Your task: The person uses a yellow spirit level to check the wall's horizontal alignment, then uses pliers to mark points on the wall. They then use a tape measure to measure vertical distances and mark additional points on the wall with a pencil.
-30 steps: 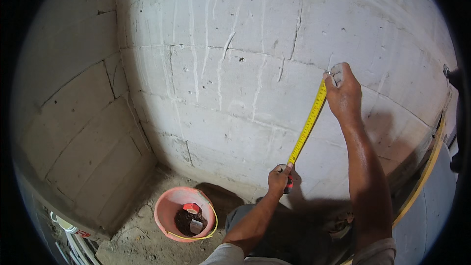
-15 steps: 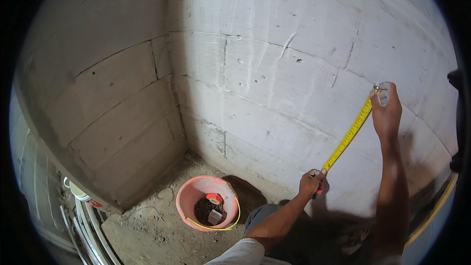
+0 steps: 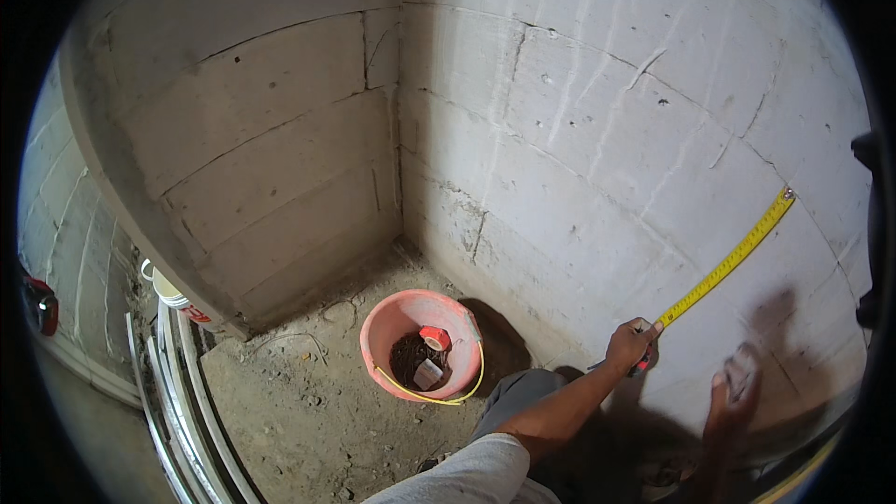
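My left hand (image 3: 631, 345) is closed around a red and black tape measure (image 3: 642, 361), low in front of the pale block wall. Its yellow blade (image 3: 723, 278) stretches up and to the right, with the metal end hook at a block joint on the wall; no hand holds that end. A thin, dark, pointed piece juts out to the left of this hand, too small to name. My right hand (image 3: 734, 390) is low beside the wall, apart from the tape. Motion smears its fingers, so their grip is unclear.
A pink bucket (image 3: 373, 341) with a yellow handle stands on the dirty floor, holding dark small pieces, a red roll and a pale block. Metal profiles (image 3: 182, 411) lie at left near a white pail (image 3: 168, 291). A red and black object (image 3: 39, 306) shows at the left rim.
My right hand has let go of the tape's hook end and dropped down. The blade stays stretched out from my left hand. My view has swung left, shifting the scene rightward.
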The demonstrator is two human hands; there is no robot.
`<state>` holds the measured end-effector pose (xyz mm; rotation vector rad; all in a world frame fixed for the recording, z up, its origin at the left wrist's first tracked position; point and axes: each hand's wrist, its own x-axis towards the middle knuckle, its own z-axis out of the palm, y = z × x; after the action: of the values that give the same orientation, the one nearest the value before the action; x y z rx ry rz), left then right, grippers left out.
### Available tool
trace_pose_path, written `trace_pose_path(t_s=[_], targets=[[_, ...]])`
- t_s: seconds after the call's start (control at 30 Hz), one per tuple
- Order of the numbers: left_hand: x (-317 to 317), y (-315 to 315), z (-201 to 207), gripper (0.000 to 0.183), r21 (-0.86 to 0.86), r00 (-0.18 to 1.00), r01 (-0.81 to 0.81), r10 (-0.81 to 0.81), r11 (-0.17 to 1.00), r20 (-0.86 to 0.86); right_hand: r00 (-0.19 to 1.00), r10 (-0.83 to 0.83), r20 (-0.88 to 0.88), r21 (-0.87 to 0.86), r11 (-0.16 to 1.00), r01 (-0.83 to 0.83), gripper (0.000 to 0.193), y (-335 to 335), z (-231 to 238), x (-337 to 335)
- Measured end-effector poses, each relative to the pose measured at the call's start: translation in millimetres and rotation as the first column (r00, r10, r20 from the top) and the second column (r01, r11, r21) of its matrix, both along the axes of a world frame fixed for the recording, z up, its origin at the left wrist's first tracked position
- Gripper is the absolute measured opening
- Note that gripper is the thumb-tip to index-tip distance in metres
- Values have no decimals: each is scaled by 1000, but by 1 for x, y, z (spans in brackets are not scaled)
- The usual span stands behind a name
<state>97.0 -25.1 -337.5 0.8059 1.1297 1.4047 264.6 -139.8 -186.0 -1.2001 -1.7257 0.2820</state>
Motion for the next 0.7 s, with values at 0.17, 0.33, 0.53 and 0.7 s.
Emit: trace_pose_path(t_s=[0.17, 0.33, 0.53, 0.7], targets=[[2, 7, -8, 31, 44, 999, -37, 35, 998, 40, 993, -109, -44, -80, 991, 106, 40, -48, -88, 45], [-3, 1, -3, 27, 8, 990, 22, -23, 1000, 138, 972, -195, 130, -360, 904, 229, 44, -95, -148, 62], [-7, -2, 3, 27, 32, 988, 4, -9, 999, 154, 966, -188, 179, -632, 730, 259, 50, -140, -172, 41], [-7, -9, 2, 26, 25, 990, -17, 13, 1000, 140, 973, -91, 210, -652, 729, 209, 51, -152, -192, 23]])
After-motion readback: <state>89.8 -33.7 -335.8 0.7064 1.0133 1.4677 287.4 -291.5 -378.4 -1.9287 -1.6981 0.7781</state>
